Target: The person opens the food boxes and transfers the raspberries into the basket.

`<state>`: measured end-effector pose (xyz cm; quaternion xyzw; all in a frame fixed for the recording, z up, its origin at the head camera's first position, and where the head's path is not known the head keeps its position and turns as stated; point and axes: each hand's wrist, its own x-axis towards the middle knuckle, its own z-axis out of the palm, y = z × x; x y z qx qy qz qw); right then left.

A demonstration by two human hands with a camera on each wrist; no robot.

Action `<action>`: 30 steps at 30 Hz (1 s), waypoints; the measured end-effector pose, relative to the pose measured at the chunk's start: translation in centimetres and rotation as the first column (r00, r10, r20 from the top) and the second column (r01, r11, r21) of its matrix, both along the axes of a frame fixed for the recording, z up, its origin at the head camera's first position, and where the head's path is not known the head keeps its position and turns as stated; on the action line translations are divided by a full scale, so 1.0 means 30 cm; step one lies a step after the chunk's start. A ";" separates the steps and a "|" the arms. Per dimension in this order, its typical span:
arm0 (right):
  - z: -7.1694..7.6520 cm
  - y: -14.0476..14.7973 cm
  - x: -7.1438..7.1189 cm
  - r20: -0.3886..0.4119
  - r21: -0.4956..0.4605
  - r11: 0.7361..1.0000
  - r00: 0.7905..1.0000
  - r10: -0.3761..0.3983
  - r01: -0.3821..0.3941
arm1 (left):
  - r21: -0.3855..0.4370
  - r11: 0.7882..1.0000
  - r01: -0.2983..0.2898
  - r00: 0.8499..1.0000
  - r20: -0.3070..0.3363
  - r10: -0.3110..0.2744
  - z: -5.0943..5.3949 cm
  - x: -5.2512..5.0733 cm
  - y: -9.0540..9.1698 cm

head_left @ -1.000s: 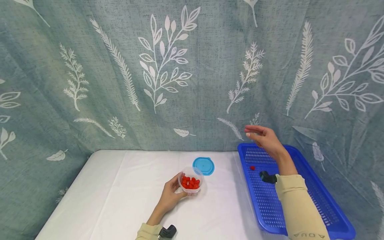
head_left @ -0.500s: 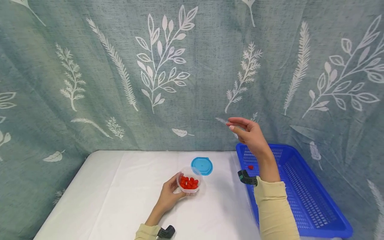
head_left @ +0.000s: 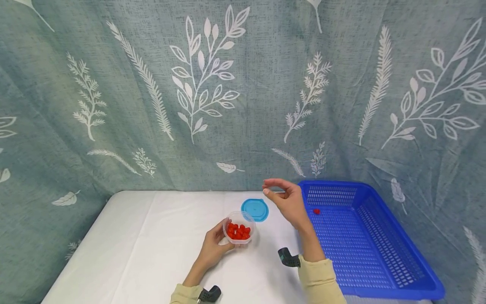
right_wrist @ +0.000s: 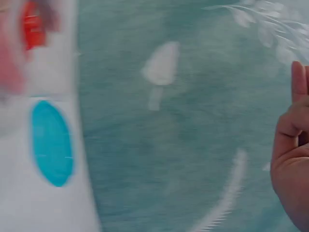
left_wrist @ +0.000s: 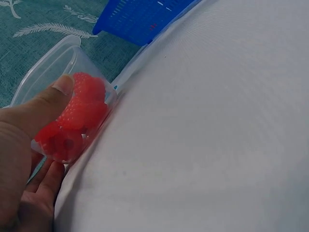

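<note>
My left hand (head_left: 213,250) grips a small clear plastic tub (head_left: 247,217) on the white cloth, its thumb (left_wrist: 63,86) against the tub's side. Several red raspberries (head_left: 238,232) lie in the tub, which is tilted in the left wrist view. My right hand (head_left: 287,202) is in the air to the right of the blue lid (head_left: 255,210), fingers loosely bent. Nothing shows between its thumb and fingers. Only part of that hand (right_wrist: 293,159) shows at the right edge of the right wrist view. The lid lies flat just behind the tub.
A blue perforated basket (head_left: 383,291) stands on the right, with one red raspberry (head_left: 317,211) near its back left corner. A green leaf-patterned curtain (head_left: 262,93) hangs behind the white-covered table (head_left: 152,245).
My right hand has moved left from over the basket, first rising a little and then coming down beside the lid. The left hand keeps its hold on the tub.
</note>
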<state>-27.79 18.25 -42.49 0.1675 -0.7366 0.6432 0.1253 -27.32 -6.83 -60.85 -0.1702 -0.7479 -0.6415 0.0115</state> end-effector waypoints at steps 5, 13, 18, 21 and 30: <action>-0.124 -0.067 0.009 0.005 -0.004 0.999 0.999 -0.039 0.039 | 0.009 1.000 -0.004 1.000 0.000 0.004 -0.005 -0.002 0.002; -0.309 -0.138 0.005 0.073 0.064 0.996 0.995 -0.070 0.065 | 0.026 1.000 0.000 1.000 -0.007 0.001 0.001 -0.003 0.000; -0.381 -0.149 0.000 0.094 0.119 0.990 0.992 -0.083 0.071 | 0.019 1.000 0.000 1.000 -0.019 0.000 0.005 -0.004 -0.002; -0.401 -0.150 -0.002 0.082 0.142 0.988 0.994 -0.071 0.059 | 0.007 1.000 -0.004 1.000 -0.020 0.004 0.008 -0.006 -0.004; -0.429 -0.151 -0.005 0.093 0.232 0.972 0.994 -0.057 0.035 | 0.008 1.000 0.002 1.000 -0.025 -0.001 0.004 -0.003 -0.004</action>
